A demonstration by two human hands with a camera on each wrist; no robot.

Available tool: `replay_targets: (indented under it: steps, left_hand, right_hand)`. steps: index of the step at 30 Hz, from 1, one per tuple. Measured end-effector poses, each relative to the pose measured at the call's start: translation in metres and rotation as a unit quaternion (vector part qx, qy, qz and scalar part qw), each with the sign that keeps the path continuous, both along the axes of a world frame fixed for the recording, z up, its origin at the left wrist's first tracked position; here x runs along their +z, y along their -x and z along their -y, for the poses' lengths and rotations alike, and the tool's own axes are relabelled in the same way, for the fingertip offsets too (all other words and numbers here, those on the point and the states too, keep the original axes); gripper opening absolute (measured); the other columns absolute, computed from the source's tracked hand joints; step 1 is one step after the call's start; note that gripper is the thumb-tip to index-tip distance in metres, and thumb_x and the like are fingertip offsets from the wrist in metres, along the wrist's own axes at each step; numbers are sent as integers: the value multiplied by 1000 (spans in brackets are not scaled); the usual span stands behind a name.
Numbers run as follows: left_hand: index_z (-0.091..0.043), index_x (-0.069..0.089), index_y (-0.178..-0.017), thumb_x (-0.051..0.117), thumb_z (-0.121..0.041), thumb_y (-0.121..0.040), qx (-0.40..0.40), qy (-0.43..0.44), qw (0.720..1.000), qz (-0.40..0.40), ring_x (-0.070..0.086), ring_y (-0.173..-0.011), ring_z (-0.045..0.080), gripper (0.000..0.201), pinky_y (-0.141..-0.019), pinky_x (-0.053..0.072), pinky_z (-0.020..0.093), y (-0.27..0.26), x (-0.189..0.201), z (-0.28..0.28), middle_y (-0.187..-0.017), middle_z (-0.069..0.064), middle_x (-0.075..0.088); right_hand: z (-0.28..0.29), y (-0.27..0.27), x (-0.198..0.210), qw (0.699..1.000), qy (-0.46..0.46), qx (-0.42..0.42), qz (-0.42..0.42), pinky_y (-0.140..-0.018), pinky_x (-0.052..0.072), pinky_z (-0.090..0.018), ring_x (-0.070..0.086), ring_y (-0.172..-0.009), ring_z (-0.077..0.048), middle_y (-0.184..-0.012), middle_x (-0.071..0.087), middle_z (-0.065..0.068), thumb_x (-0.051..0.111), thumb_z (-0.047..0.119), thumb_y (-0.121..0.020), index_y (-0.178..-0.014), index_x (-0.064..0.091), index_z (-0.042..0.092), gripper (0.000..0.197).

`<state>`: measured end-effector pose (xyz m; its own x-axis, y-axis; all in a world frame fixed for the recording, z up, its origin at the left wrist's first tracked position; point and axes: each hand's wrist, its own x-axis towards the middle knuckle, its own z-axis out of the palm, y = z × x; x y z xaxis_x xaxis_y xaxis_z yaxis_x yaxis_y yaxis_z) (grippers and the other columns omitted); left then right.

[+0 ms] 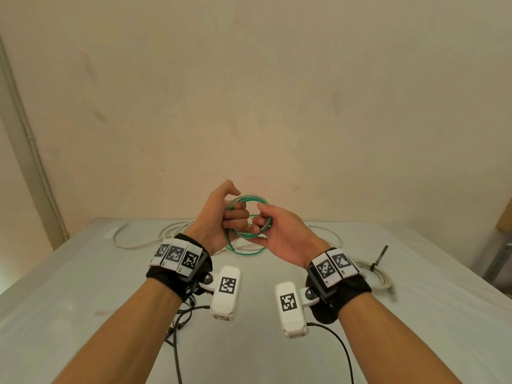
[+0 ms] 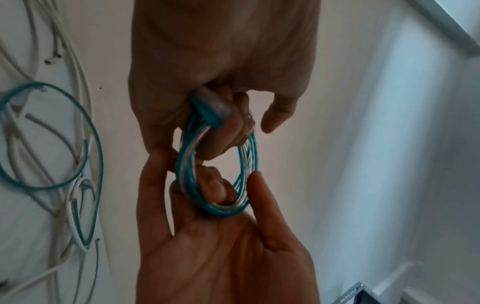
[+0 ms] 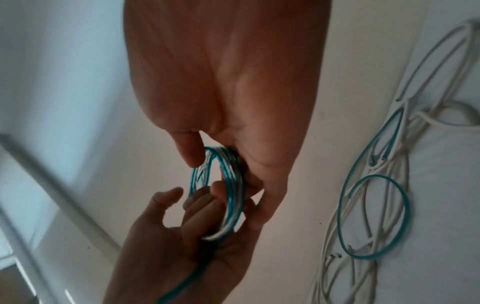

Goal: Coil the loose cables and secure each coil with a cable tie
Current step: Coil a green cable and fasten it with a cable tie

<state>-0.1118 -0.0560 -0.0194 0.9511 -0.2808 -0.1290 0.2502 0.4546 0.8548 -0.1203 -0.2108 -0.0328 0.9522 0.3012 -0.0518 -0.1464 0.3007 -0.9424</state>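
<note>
A small coil of green and white cable (image 1: 250,200) hangs in the air above the table's far middle. My left hand (image 1: 231,214) grips its left side, fingers curled through the ring. My right hand (image 1: 263,227) pinches the coil's right and lower side between thumb and curled fingers. In the left wrist view the coil (image 2: 187,164) wraps my left fingers (image 2: 221,139), with the right hand (image 2: 221,246) coming up from below. The right wrist view shows the coil (image 3: 232,185) under my right thumb (image 3: 189,150). A loose green tail (image 1: 243,252) trails down onto the table.
Loose white cables (image 1: 138,241) sprawl across the back of the grey table (image 1: 83,273). At the right lies a white cable coil (image 1: 385,278) bound with a black cable tie (image 1: 379,257). A plain wall rises right behind the table. Black camera leads (image 1: 177,322) lie near me.
</note>
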Motion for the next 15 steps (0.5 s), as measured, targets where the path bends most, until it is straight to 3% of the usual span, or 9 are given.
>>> replay_targets:
  steps: [4, 8, 11, 13, 15]
  left_hand:
    - [-21, 38, -64, 66, -33, -94, 101, -85, 990, 54, 17, -43, 13, 43, -42, 33, 25, -3, 3, 4, -58, -6, 19]
    - [-21, 37, -65, 67, -35, -98, 145, -112, 980, 81, 18, -43, 11, 47, -36, 21, 21, -8, 4, 5, -56, -6, 21]
    - [-22, 38, -65, 65, -38, -100, 155, -142, 973, 92, 19, -42, 11, 47, -36, 20, 21, -10, 4, 1, -53, -7, 23]
    - [-22, 38, -66, 64, -40, -100, 161, -154, 971, 90, 19, -42, 10, 47, -36, 20, 22, -11, 2, -1, -53, -7, 24]
    - [-22, 38, -66, 64, -42, -100, 164, -159, 970, 87, 20, -41, 10, 48, -36, 20, 22, -12, 1, -1, -52, -7, 24]
  right_hand:
    - [-11, 2, 3, 992, 106, -29, 63, -101, 47, -44, 55, -78, -13, -82, 50, 2, 44, 31, -108, -94, 43, 19, 19]
    - [-17, 1, 4, 981, 165, -40, 96, -102, 50, -44, 53, -90, -17, -93, 53, -3, 41, 39, -108, -92, 48, 22, 24]
    - [-16, 2, 0, 968, 220, -31, 119, -103, 52, -46, 60, -96, -16, -104, 60, -5, 48, 48, -105, -104, 56, 18, 32]
    - [-12, 2, -1, 973, 197, -23, 117, -101, 53, -43, 63, -99, -16, -106, 65, -5, 57, 45, -103, -110, 61, 13, 33]
    - [-8, 2, -2, 993, 79, -21, 83, -95, 54, -39, 65, -95, -19, -98, 68, -7, 62, 30, -103, -108, 64, 8, 22]
